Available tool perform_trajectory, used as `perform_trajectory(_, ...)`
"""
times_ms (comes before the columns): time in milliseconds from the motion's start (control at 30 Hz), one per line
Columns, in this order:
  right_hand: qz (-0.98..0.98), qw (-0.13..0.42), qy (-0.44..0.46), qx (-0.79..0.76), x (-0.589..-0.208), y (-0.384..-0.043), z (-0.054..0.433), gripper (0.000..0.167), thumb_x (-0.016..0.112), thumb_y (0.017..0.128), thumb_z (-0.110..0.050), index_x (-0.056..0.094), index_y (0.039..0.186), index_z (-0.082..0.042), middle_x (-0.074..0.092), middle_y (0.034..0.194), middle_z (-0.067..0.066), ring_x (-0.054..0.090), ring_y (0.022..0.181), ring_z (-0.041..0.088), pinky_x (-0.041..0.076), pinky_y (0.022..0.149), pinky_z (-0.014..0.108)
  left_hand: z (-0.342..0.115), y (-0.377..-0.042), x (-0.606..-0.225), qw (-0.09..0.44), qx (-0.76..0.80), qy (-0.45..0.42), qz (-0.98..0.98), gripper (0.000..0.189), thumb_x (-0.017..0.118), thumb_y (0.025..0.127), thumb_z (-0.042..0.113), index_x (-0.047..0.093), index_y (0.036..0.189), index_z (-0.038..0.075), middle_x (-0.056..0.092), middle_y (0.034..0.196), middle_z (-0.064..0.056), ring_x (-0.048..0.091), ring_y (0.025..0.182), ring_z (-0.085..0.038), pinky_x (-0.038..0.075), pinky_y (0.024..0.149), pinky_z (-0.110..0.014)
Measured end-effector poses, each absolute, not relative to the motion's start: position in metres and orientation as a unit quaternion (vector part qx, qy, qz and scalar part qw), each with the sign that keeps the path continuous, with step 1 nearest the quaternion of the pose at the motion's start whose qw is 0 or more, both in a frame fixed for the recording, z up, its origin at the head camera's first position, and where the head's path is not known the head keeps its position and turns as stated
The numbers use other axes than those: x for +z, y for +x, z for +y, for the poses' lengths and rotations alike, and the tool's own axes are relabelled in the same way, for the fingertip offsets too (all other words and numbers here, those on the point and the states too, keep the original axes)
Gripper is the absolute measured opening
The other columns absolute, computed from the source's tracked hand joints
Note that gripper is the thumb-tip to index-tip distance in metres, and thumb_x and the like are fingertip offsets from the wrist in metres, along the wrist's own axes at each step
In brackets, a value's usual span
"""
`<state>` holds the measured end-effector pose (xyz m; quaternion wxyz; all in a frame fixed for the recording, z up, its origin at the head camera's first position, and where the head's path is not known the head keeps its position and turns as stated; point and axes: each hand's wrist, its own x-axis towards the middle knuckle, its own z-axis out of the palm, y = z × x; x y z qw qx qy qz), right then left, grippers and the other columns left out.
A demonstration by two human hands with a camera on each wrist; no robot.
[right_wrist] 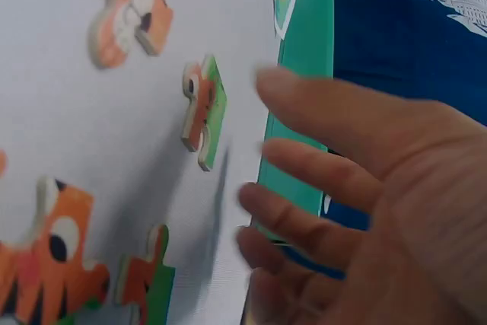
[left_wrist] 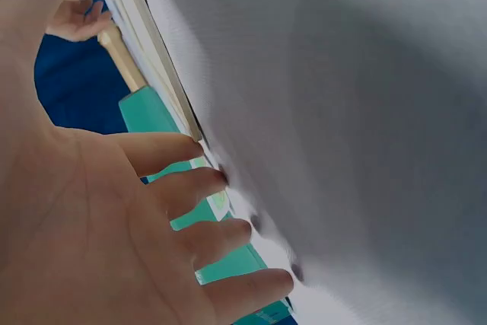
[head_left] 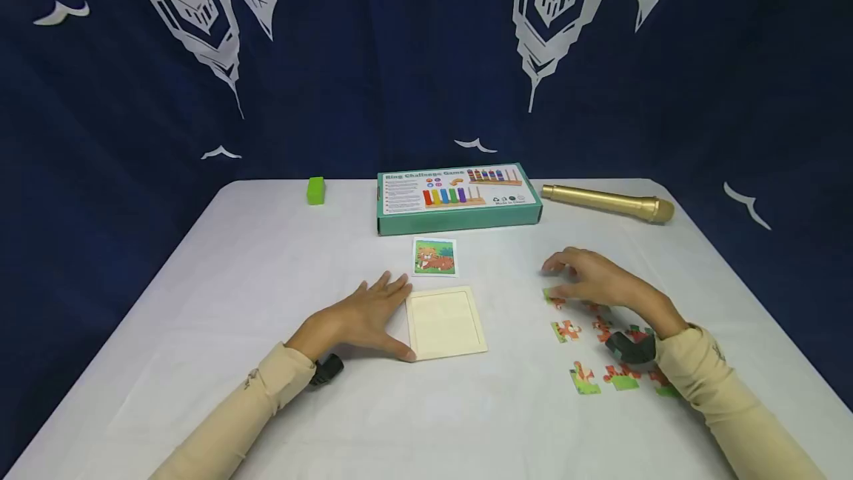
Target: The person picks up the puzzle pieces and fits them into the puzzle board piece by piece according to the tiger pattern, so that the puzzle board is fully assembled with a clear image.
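Note:
A square cream puzzle tray (head_left: 446, 323) with a raised border lies mid-table. My left hand (head_left: 373, 317) rests at its left edge, fingers spread and straight, thumb by the lower corner and index finger by the upper one. On the right lie several loose jigsaw pieces with orange, striped and green parts. Above them hovers my right hand (head_left: 596, 280), fingers loosely bent and nothing held. Closest to its fingertips is an orange-and-green puzzle piece (right_wrist: 204, 108), apart from the fingers in the right wrist view. Some pieces are partly hidden under the right forearm.
A picture card (head_left: 435, 257) of an orange striped animal lies just beyond the tray. Behind it stands a green ring game box (head_left: 460, 224), with a gold microphone (head_left: 603, 201) to its right and a green block (head_left: 316, 191) to its left. A dark blue curtain hangs behind.

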<state>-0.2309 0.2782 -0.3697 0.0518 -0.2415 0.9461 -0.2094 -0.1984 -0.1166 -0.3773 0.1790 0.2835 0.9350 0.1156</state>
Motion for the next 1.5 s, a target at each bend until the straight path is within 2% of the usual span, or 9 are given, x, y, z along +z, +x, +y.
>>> perform_trajectory(167,0.953,0.11,-0.214,-0.186,-0.371,-0.233,0.277,0.042,0.079,0.079,-0.032,0.065,0.11,-0.007,0.061,0.103,0.01,0.056,0.097,0.027,0.047,0.086,0.047,-0.117,-0.197,-0.377,0.186,0.12,0.286,0.932,0.117,0.071,0.068,0.069,0.021,0.153,0.007,0.007,0.161,-0.011,-0.001,0.146,-0.036,0.008,0.115,-0.058)
perform_trajectory(333,0.951,0.116,-0.218,-0.185,-0.373,-0.233,0.277,0.028,0.078,0.08,-0.025,0.064,0.099,-0.009,0.06,0.099,0.007,0.056,0.095,0.025,0.047,0.086,0.047,-0.116,-0.196,-0.378,0.186,0.119,0.288,0.932,0.117,0.071,0.068,0.069,0.02,0.153,0.006,0.007,0.16,-0.013,-0.001,0.146,-0.038,0.009,0.115,-0.058)
perform_trajectory(467,0.945,0.117,-0.231,-0.202,-0.372,-0.233,0.277,0.027,0.075,0.083,-0.021,0.059,0.1,-0.007,0.059,0.089,0.004,0.053,0.079,0.019,0.047,0.072,0.037,-0.116,-0.196,-0.378,0.182,0.116,0.285,0.934,0.118,0.072,0.068,0.068,0.02,0.153,0.006,0.007,0.16,-0.013,-0.001,0.146,-0.038,0.009,0.115,-0.058)
perform_trajectory(567,0.939,0.116,-0.239,-0.22,-0.371,-0.233,0.276,0.025,0.072,0.086,-0.017,0.055,0.102,-0.006,0.054,0.078,0.001,0.048,0.064,0.014,0.043,0.058,0.029,-0.116,-0.196,-0.378,0.18,0.116,0.284,0.935,0.118,0.072,0.068,0.069,0.02,0.153,0.005,0.007,0.16,-0.013,-0.001,0.146,-0.039,0.009,0.115,-0.058)
perform_trajectory(800,0.927,0.104,-0.245,-0.265,-0.373,-0.235,0.269,0.02,0.068,0.088,-0.011,0.054,0.102,-0.008,0.05,0.065,-0.002,0.038,0.044,0.008,0.034,0.039,0.023,-0.116,-0.197,-0.379,0.182,0.113,0.282,0.935,0.119,0.071,0.068,0.069,0.02,0.153,0.004,0.006,0.16,-0.014,-0.001,0.146,-0.039,0.009,0.115,-0.058)
perform_trajectory(967,0.901,0.09,-0.271,-0.327,-0.374,-0.238,0.253,0.019,0.066,0.091,-0.013,0.053,0.105,-0.008,0.056,0.063,0.003,0.037,0.048,0.006,0.032,0.045,0.021,-0.115,-0.198,-0.379,0.18,0.11,0.281,0.936,0.118,0.072,0.068,0.069,0.021,0.153,0.005,0.007,0.16,-0.013,-0.001,0.146,-0.038,0.009,0.115,-0.057)
perform_trajectory(1167,0.873,0.093,-0.291,-0.38,-0.373,-0.24,0.22,0.022,0.064,0.092,-0.008,0.054,0.111,-0.006,0.065,0.077,0.009,0.046,0.058,0.009,0.039,0.056,0.023,-0.116,-0.198,-0.38,0.177,0.117,0.279,0.936,0.117,0.072,0.067,0.068,0.022,0.152,0.005,0.008,0.16,-0.014,-0.001,0.146,-0.039,0.009,0.115,-0.057)
perform_trajectory(1333,0.85,0.117,-0.302,-0.415,-0.372,-0.241,0.195,0.028,0.063,0.092,-0.004,0.054,0.118,-0.005,0.064,0.087,0.012,0.047,0.061,0.012,0.039,0.058,0.022,-0.115,-0.198,-0.38,0.182,0.111,0.275,0.938,0.117,0.072,0.068,0.069,0.021,0.153,0.006,0.007,0.16,-0.012,-0.001,0.146,-0.037,0.009,0.116,-0.055)
perform_trajectory(1500,0.826,0.129,-0.313,-0.45,-0.372,-0.239,0.174,0.03,0.061,0.089,0.002,0.056,0.119,-0.002,0.063,0.086,0.014,0.048,0.062,0.012,0.039,0.058,0.021,-0.114,-0.199,-0.381,0.183,0.107,0.273,0.938,0.117,0.072,0.068,0.069,0.021,0.153,0.007,0.007,0.161,-0.012,-0.001,0.146,-0.036,0.009,0.116,-0.055)
